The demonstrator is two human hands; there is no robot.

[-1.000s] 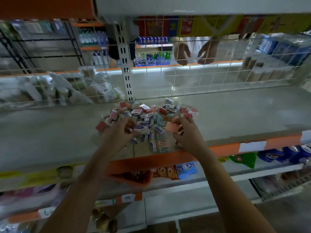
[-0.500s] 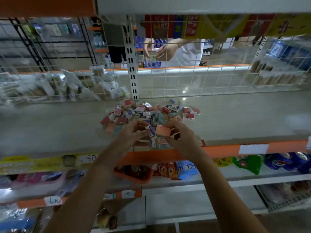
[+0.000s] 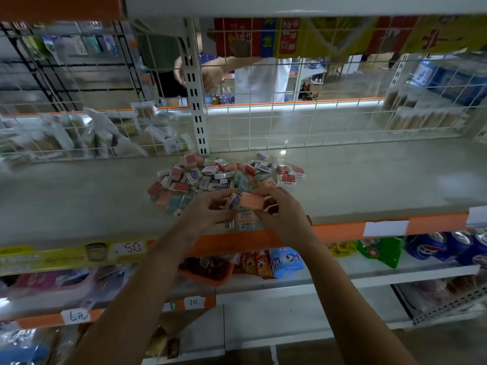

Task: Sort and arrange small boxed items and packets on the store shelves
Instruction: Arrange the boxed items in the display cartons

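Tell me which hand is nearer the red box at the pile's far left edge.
Left. The left hand sits just right of and below the red box; the right hand is farther right, across the peach box.

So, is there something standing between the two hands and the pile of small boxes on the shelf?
Nothing visible does. The left hand and right hand already hold small boxes at the near edge of the pile of small boxes, on the open grey shelf. The wire mesh stands behind the pile.
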